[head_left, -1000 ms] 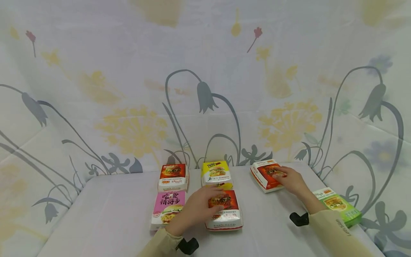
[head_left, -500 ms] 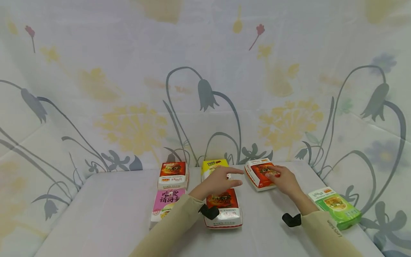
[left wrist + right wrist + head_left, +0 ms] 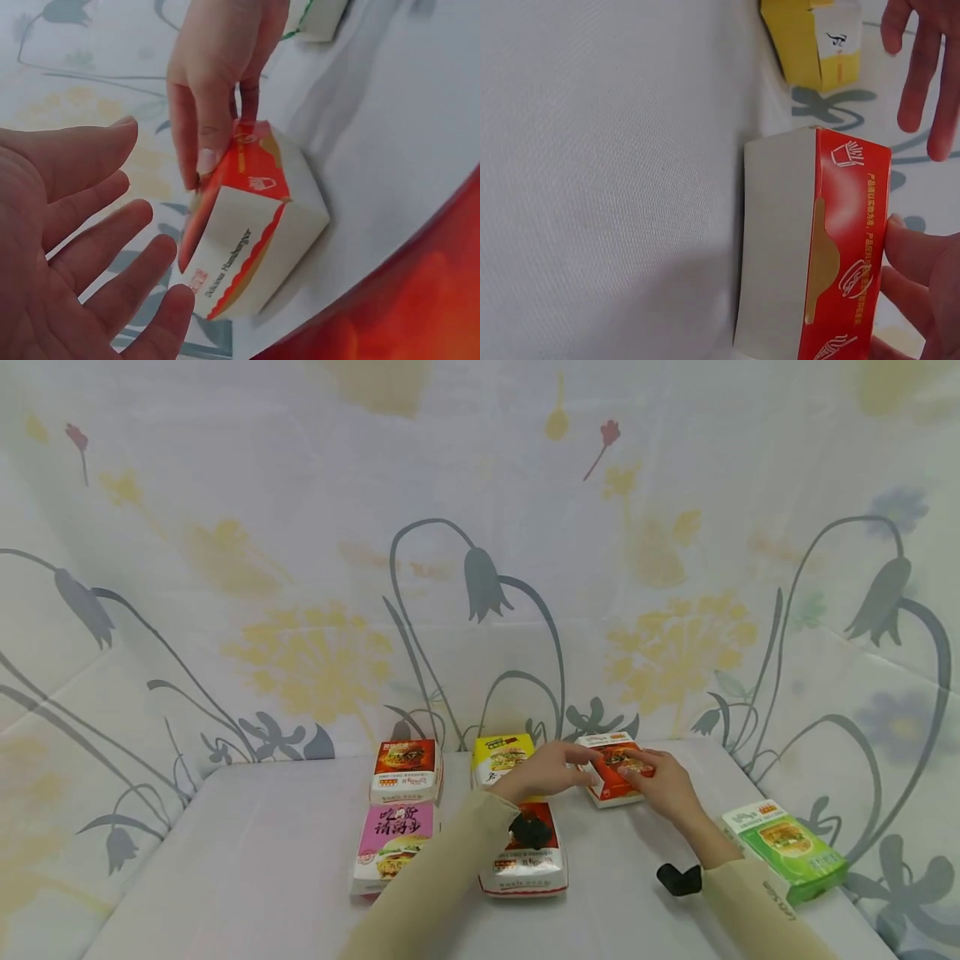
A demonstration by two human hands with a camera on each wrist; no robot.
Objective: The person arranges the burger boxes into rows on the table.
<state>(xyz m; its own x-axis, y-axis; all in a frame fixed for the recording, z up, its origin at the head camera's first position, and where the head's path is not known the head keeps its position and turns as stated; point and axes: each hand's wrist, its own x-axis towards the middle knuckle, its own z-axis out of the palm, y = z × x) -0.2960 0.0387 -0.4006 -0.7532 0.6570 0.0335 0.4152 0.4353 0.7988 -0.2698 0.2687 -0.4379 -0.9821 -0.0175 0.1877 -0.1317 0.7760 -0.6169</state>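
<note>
A red and white hamburger box (image 3: 611,791) lies at the back right of the white table. My right hand (image 3: 670,787) holds it from the right, thumb at the near side and fingers over the printed top. The right wrist view shows the thumb against the red flap of the hamburger box (image 3: 780,240). My left hand (image 3: 546,770) reaches in from the left, its fingertips right at the box's left edge. Spread fingers and an unfilled palm show for that left hand (image 3: 34,217) in the left wrist view. Beneath the left forearm lies another red and white box (image 3: 528,868), partly hidden.
Left of the hands, a pink box (image 3: 393,835) sits in front of a red and white box (image 3: 405,768). A yellow box (image 3: 501,754) is partly covered by the left hand. On the far right lies a green box (image 3: 798,847). A flowered cloth (image 3: 480,485) rises behind the table.
My left hand has left the front red box and moved right and away to the back right box. My right hand has shifted left a little, and that box has moved left with it.
</note>
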